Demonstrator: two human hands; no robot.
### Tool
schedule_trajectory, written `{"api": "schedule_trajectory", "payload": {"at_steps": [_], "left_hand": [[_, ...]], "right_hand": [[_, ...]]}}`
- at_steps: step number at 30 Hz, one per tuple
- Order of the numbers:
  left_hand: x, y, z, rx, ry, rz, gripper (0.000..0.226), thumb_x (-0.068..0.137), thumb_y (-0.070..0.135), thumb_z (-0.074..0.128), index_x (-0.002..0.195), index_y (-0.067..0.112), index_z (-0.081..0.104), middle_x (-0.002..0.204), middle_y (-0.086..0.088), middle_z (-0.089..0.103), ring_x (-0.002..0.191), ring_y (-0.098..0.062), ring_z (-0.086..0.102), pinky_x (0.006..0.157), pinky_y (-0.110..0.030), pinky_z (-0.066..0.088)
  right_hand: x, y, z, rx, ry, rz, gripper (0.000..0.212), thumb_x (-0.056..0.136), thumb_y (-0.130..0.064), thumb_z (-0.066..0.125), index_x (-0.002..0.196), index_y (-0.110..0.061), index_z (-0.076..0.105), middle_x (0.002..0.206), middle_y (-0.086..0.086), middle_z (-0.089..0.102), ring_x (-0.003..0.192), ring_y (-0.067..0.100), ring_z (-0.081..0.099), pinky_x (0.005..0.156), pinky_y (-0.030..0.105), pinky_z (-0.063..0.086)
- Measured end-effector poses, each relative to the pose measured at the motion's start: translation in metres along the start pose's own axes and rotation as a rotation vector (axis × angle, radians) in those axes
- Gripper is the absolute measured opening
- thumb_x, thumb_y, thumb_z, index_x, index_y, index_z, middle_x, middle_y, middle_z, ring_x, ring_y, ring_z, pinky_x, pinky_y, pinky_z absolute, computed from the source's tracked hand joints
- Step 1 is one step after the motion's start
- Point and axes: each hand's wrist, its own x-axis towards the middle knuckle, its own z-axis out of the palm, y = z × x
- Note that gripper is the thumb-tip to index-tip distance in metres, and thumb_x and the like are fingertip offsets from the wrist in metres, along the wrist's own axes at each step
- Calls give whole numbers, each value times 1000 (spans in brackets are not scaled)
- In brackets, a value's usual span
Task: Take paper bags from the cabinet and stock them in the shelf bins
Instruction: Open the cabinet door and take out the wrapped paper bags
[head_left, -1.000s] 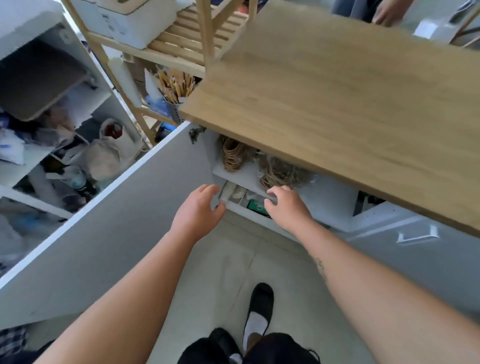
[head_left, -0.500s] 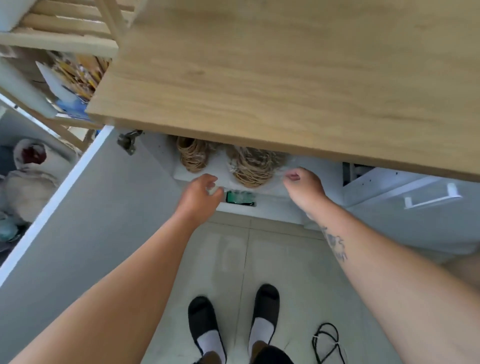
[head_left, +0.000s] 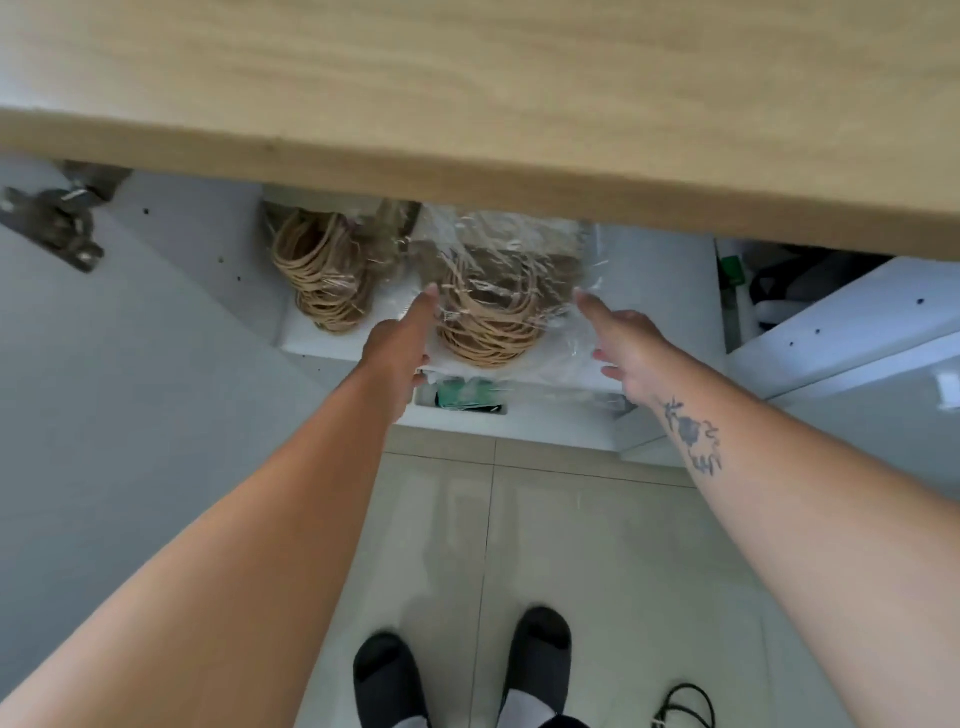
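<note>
Two bundles of brown paper bags with twine handles, wrapped in clear plastic, lie on a white cabinet shelf (head_left: 660, 280) under a wooden countertop. The right bundle (head_left: 493, 306) is between my hands. My left hand (head_left: 400, 343) reaches along its left side with fingers extended, touching the plastic. My right hand (head_left: 623, 338) is at its right side, fingers spread on the plastic wrap. The left bundle (head_left: 322, 275) lies apart, further left. The bags' far ends are hidden under the countertop.
The wooden countertop (head_left: 467, 104) overhangs the cabinet. The open grey cabinet door (head_left: 130, 389) stands at left with a hinge (head_left: 57, 218). A lower shelf holds a green packet (head_left: 462, 397). Another open compartment (head_left: 779, 291) is at right. My feet and a black cord (head_left: 685, 706) are on the tiled floor.
The view has dropped closer to the cabinet. Both hands moved from the lower shelf edge up to the right bundle, opening out on either side of it.
</note>
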Motion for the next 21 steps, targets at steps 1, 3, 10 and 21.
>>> {"api": "schedule_trajectory", "payload": {"at_steps": [1, 3, 10, 21], "left_hand": [[5, -2, 4, -26, -44, -14, 96, 63, 85, 58, 132, 19, 53, 126, 0, 60, 110, -23, 61, 84, -38, 52], [15, -5, 11, -49, -65, -20, 110, 47, 91, 58, 133, 22, 54, 126, 0, 61, 111, -21, 59, 79, -36, 49], [21, -5, 20, -22, -102, -3, 86, 62, 82, 62, 123, 22, 61, 116, 3, 68, 106, -16, 60, 87, -35, 43], [-32, -45, 8, 14, -163, -66, 88, 68, 84, 57, 140, 34, 47, 128, 12, 49, 119, -23, 52, 99, -40, 43]], "right_hand": [[5, 2, 4, -3, -5, 14, 70, 78, -73, 58, 104, -7, 56, 127, 12, 60, 115, 34, 60, 104, 49, 44], [11, 6, 11, 3, -16, 17, 56, 80, -70, 58, 88, -15, 51, 128, 15, 60, 118, 32, 59, 104, 47, 45], [13, 11, 22, 17, -65, 6, 39, 86, -46, 67, 103, -11, 61, 81, 6, 54, 72, 19, 41, 56, 27, 31], [-42, 60, 31, 35, -54, 38, 16, 90, -18, 67, 77, -17, 58, 72, -1, 54, 70, 13, 49, 55, 21, 35]]}}
